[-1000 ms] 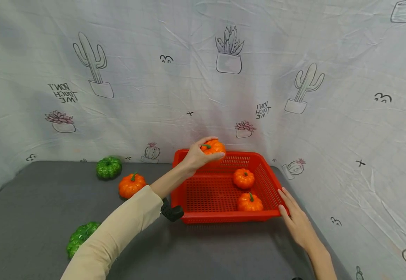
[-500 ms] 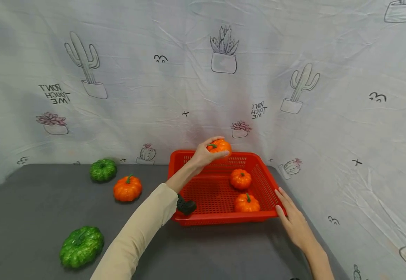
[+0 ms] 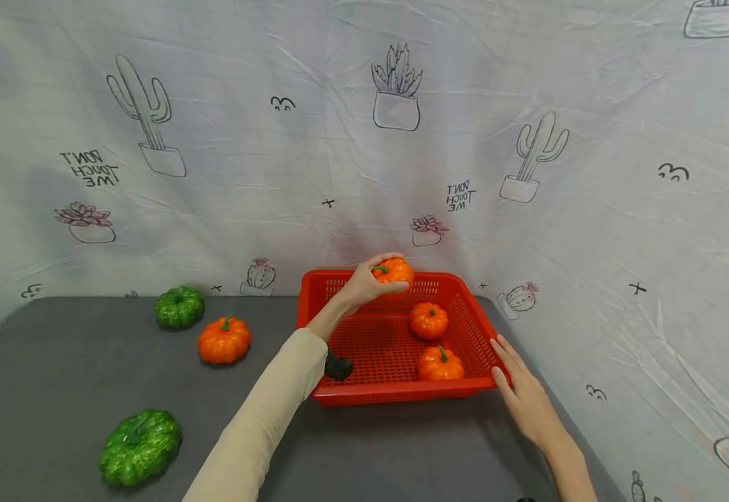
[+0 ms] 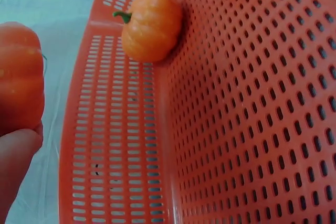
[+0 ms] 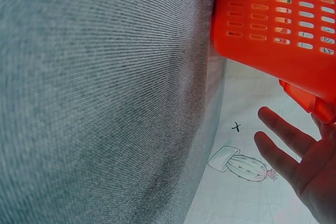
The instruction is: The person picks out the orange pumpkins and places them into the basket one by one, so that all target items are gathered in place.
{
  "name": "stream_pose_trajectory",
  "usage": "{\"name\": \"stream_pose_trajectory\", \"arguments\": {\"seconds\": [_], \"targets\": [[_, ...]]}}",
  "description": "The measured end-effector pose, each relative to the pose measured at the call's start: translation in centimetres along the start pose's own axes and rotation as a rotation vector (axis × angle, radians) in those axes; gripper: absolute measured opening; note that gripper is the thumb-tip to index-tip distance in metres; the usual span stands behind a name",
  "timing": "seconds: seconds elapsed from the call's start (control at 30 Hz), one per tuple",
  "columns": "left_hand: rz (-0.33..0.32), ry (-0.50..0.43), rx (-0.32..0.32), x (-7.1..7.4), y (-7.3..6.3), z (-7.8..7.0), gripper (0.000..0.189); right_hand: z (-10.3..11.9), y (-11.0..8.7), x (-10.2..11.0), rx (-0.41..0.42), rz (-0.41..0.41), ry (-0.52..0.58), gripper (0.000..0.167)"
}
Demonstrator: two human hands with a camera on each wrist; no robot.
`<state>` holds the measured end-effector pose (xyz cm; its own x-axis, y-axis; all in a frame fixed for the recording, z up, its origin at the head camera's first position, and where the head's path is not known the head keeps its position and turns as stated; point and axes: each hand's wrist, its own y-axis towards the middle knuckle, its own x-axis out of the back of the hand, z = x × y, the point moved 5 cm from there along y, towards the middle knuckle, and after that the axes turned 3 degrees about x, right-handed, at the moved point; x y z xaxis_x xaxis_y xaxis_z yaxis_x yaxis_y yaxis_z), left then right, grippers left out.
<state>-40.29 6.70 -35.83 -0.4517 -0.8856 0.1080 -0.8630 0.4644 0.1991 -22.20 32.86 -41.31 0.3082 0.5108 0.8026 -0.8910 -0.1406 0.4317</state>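
Observation:
My left hand (image 3: 363,284) grips an orange toy pumpkin (image 3: 397,270) with a green stem, holding it up over the back part of a red plastic basket (image 3: 389,392). Its thumb (image 4: 18,153) presses the pumpkin's side in the left wrist view. Two more orange pumpkins sit in the basket's right half, one toward the back (image 3: 429,321) and one by the front wall (image 3: 441,364). At the basket's front right corner, my right hand (image 3: 527,397) touches the rim with extended fingers. The right wrist view shows two of those fingers (image 5: 278,156) spread apart below the rim.
Left of the basket, an orange pumpkin (image 3: 224,340) and a green pumpkin (image 3: 179,307) rest on the grey tabletop (image 3: 44,369). Another green pumpkin (image 3: 141,447) lies nearer the front. A white printed cloth (image 3: 226,139) hangs behind and along the right side.
My left hand has carried its pumpkin rightward over the basket, then slightly lower. The front green pumpkin has come out from behind the left sleeve. My right hand stays at the rim.

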Motion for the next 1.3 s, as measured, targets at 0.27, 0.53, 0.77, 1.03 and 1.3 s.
{"name": "stream_pose_trajectory", "arguments": {"seconds": [0.27,0.53,0.77,1.03,1.3], "targets": [[0.065,0.215,-0.049,0.0,0.3,1.0,0.056,-0.1,0.0,-0.4,0.016,-0.006,0.009,0.052],[-0.05,0.407,0.025,-0.4,0.6,1.5,0.055,-0.1,0.1,-0.1,0.002,0.009,0.02,0.055],[-0.099,0.481,0.115,-0.7,0.7,2.2,0.055,-0.1,0.1,0.0,0.005,0.002,0.022,0.055],[-0.003,0.54,0.147,-1.4,0.6,3.1,0.058,-0.1,0.1,0.2,-0.008,0.01,0.019,0.055],[0.076,0.586,0.167,-2.3,-0.1,3.7,0.052,-0.1,0.2,0.2,0.003,0.009,0.019,0.054]]}}
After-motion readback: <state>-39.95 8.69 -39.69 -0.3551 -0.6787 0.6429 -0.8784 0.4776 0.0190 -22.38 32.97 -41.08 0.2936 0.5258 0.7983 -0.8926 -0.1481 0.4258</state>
